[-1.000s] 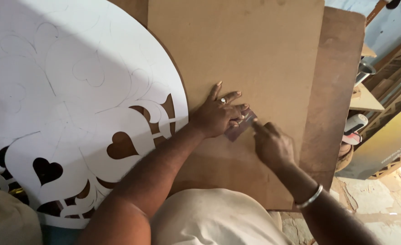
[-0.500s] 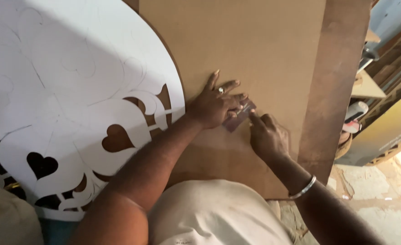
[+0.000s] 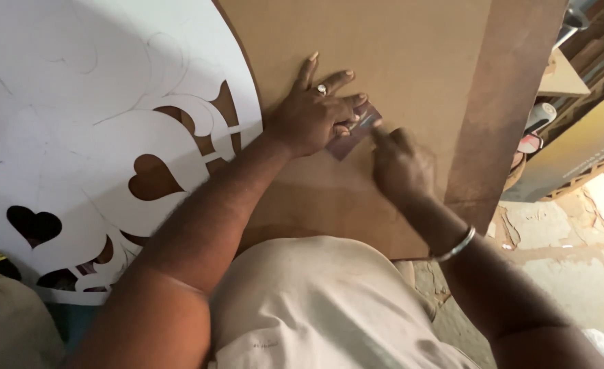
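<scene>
- the left hand [image 3: 312, 113] is lying spread on the large tan fibreboard sheet [image 3: 397, 55], its fingertips pressing down a small dark rectangular card [image 3: 352, 134] with a pale edge.
- the right hand [image 3: 401, 164] is curling just beside the card's right edge, forefinger touching there; whether it is pinching anything i cannot tell.
- a white round panel with heart-shaped cutouts [image 3: 76, 137] is lying left of the sheet.
- a darker brown board [image 3: 507, 102] is sitting under the sheet's right side.
</scene>
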